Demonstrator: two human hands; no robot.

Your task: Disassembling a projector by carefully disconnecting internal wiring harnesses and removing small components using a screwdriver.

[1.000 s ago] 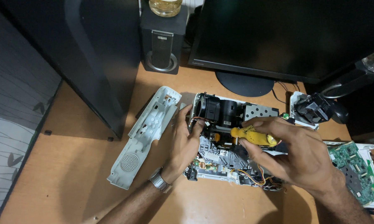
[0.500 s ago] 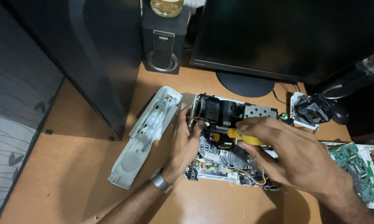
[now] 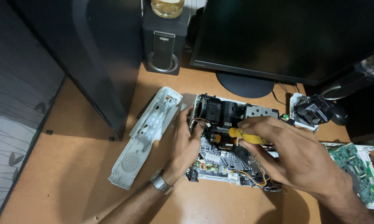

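The wooden tabletop (image 3: 70,166) carried a black monitor (image 3: 286,37) on a round stand at the rear, with a small black speaker (image 3: 162,45) to its left and a tall black computer case (image 3: 91,54) beside that. At the centre lay an opened device (image 3: 228,145), its cover off and its black lens housing, circuit board and coloured wiring exposed. The detached white cover (image 3: 147,135) lay just to the left of the device, inner side up. The left hand (image 3: 187,143), with a metal wristwatch (image 3: 161,182) on the wrist, rested flat against the left edge of the device, fingers spread and grasping nothing. The right hand (image 3: 295,153) was clenched around the yellow handle of a screwdriver (image 3: 247,136), held over the middle of the device; its tip was hidden among the parts. A green circuit board (image 3: 355,168) lay at the far right, and a small black part (image 3: 313,110) sat in a white tray behind it.
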